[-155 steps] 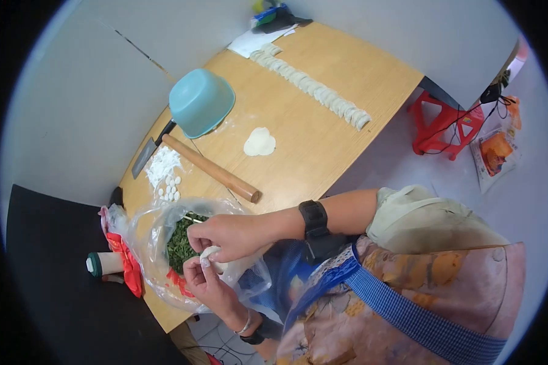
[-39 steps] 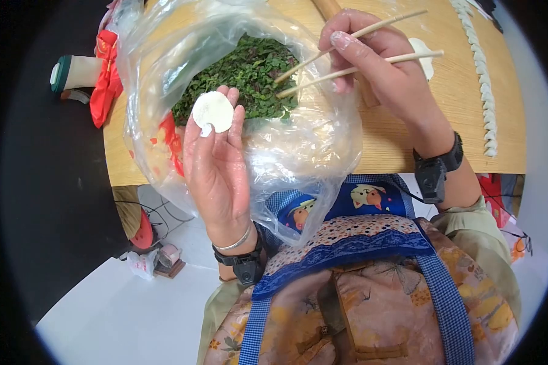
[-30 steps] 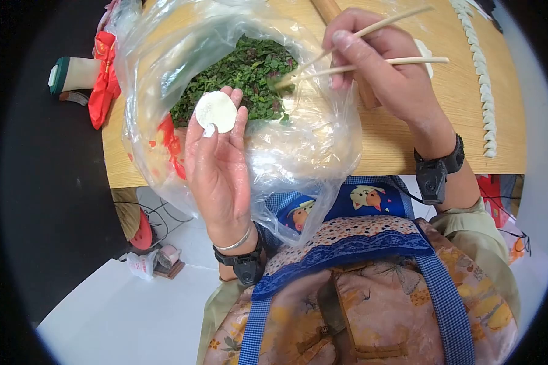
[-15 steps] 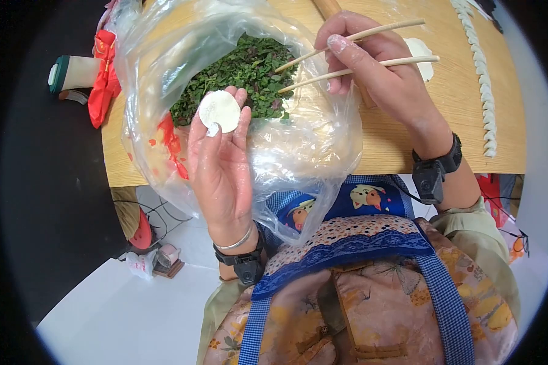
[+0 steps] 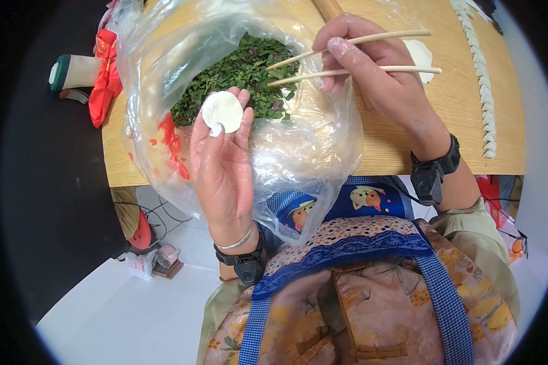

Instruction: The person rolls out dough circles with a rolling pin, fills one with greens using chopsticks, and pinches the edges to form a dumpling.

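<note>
A round white dumpling wrapper (image 5: 223,111) lies across the fingers of my left hand (image 5: 222,176), palm up, with the thumb pressing on its lower edge. My right hand (image 5: 371,70) grips a pair of wooden chopsticks (image 5: 310,76), spread apart at the tips. Those tips are over the chopped green leaves (image 5: 249,73), which sit inside a clear plastic bag (image 5: 304,146). My left hand is in front of the near side of the leaves and hides part of them.
On the wooden table (image 5: 396,149), a long row of shaped white dough pieces (image 5: 486,97) runs along the right. Another flat wrapper (image 5: 420,58) lies behind my right hand, near a rolling pin (image 5: 329,8). Red packaging (image 5: 103,79) hangs at the left edge.
The chopsticks have shifted slightly left and their tips moved further over the leaves. My left hand and the wrapper have barely moved.
</note>
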`<state>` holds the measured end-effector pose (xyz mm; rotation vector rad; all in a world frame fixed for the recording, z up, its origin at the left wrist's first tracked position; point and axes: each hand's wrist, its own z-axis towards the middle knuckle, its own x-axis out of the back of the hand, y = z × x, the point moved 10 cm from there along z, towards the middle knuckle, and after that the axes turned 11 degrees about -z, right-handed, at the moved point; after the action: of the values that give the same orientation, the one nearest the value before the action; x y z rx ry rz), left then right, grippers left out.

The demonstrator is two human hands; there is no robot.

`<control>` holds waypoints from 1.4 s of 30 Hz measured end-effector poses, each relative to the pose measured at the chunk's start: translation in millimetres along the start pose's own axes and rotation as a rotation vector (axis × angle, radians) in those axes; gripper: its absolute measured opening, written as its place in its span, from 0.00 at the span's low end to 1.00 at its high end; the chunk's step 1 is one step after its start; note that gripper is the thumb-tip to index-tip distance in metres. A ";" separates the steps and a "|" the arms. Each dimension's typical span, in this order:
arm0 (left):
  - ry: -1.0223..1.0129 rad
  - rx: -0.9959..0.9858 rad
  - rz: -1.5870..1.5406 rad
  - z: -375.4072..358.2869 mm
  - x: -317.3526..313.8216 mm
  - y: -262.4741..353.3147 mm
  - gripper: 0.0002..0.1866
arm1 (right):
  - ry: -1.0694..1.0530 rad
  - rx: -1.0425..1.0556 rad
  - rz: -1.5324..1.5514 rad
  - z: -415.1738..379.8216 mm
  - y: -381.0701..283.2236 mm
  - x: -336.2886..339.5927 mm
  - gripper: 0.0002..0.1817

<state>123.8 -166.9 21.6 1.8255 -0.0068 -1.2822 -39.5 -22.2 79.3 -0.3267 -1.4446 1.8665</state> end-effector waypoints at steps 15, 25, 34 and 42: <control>0.001 0.009 -0.011 0.2 -0.2 -1.9 0.25 | 0.011 -0.014 -0.033 -0.3 2.1 -1.6 0.12; -0.011 0.055 -0.035 2.1 -6.5 -6.7 0.24 | 0.045 0.148 0.013 -3.6 -12.1 8.1 0.13; -0.037 0.161 -0.060 -0.8 -20.3 -19.4 0.24 | -0.115 0.171 0.171 -8.0 -23.3 -17.6 0.13; -0.017 0.127 -0.009 1.1 -7.5 -17.6 0.17 | -0.171 0.076 0.139 -10.9 -19.8 -26.1 0.11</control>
<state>111.5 -153.4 15.8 1.9241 -0.0915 -1.3291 -7.0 -30.3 87.7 -0.2399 -1.4913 2.0995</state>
